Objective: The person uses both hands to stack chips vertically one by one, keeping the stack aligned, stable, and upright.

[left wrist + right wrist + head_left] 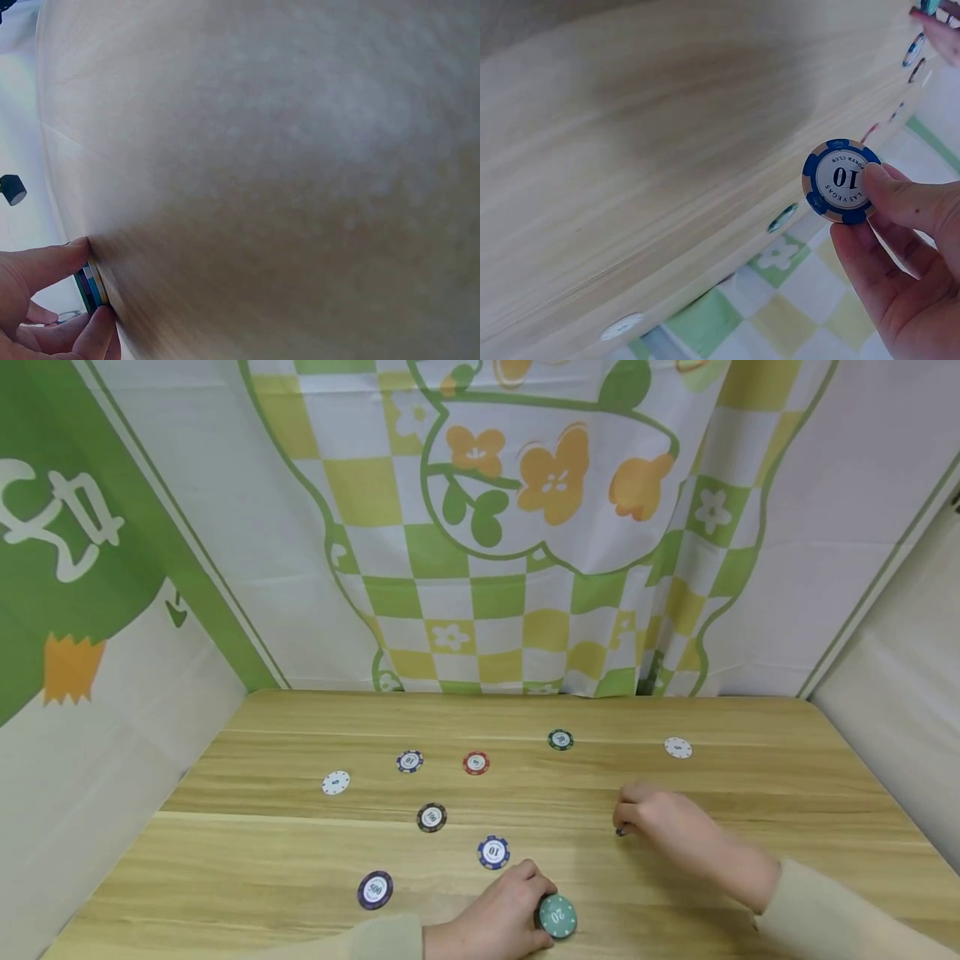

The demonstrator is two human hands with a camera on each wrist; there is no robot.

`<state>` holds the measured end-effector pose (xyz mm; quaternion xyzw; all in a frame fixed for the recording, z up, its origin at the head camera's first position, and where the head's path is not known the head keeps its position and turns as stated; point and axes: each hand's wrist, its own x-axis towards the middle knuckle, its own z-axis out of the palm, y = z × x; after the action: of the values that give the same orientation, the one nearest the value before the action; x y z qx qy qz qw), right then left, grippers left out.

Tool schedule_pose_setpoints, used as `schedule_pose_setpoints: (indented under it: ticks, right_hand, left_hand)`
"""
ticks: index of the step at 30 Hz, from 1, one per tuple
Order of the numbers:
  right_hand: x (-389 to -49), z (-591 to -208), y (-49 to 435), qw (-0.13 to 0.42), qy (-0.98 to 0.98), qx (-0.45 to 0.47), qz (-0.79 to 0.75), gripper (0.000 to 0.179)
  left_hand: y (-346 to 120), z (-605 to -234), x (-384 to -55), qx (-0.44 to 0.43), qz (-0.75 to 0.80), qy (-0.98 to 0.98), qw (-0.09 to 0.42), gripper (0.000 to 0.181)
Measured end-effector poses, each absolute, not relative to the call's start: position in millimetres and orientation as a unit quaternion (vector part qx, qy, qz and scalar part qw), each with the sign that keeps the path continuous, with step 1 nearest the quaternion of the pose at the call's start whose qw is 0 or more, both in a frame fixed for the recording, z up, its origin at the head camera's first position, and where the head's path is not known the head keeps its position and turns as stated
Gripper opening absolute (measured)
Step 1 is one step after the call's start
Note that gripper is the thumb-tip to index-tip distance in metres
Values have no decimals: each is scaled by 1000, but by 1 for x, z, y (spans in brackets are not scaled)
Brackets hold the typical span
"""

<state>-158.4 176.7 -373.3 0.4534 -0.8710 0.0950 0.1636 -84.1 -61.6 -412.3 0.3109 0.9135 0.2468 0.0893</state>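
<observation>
At the near side of the table, my left hand [501, 914] grips a short stack of poker chips [557, 917] between thumb and fingers. A green 20 chip is its top one in the head view. From the left wrist, the stack's edge [93, 289] shows several layers. My right hand [663, 817], farther right, pinches a blue-and-tan 10 poker chip [840, 180] by its rim. The chip's printed face is plain in the right wrist view, while the head view catches only a sliver of it. Closest to the left hand lies another blue 10 chip [493, 852].
Single chips lie flat and spread over the wooden table [247, 877]: a purple 500 [375, 890], a black 100 [432, 817], a red 5 [476, 763], a blue 10 [409, 762], a dark green 20 [560, 740], and white ones left [336, 782] and right [678, 747]. A patterned curtain [510, 610] hangs behind.
</observation>
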Motion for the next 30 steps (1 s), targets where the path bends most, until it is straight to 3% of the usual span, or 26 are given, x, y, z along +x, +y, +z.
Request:
schedule_pose_setpoints:
  ticks: [8,22,30]
  right_hand:
    - [-147,-370,170,149,-865,463,125,16]
    - [-137,-366,162,19,-856,442,267,12]
    - [-134,-364,158,-42,-856,390,337,7]
  left_hand:
    - [-62,-412,-85,315,239,915,83,37]
    - [-62,-412,-84,320,231,917,67,36]
    - [-61,-412,-85,313,234,916,89,36]
